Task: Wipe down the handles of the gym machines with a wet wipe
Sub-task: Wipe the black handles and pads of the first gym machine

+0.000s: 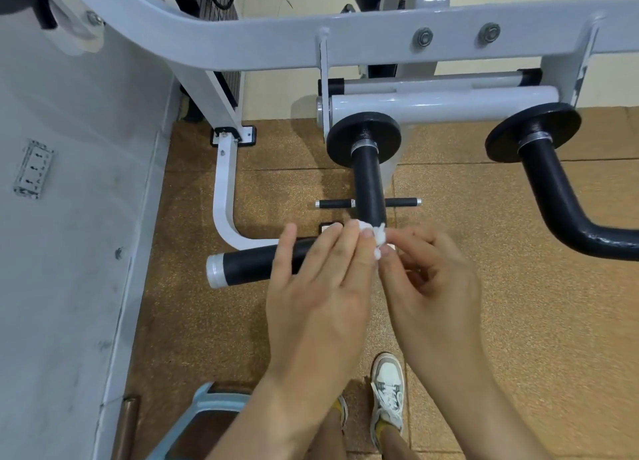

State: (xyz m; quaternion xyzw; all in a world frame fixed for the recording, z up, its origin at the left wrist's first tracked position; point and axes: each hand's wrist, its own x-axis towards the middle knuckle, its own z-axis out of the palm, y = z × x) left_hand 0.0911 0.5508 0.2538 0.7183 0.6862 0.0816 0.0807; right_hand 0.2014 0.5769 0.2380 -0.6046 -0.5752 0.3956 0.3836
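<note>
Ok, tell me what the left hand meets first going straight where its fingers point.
The left hand likely meets the wipe first, then the black bar behind; depth is unclear.

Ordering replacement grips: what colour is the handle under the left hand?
The handle is black with a whitish end cap, seen in the head view.

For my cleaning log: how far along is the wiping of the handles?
Done: nothing visibly wiped yet. In hand: right hand pinches the wipe, left hand touches it, by the near handle. Left: that handle and the right handle.
</note>
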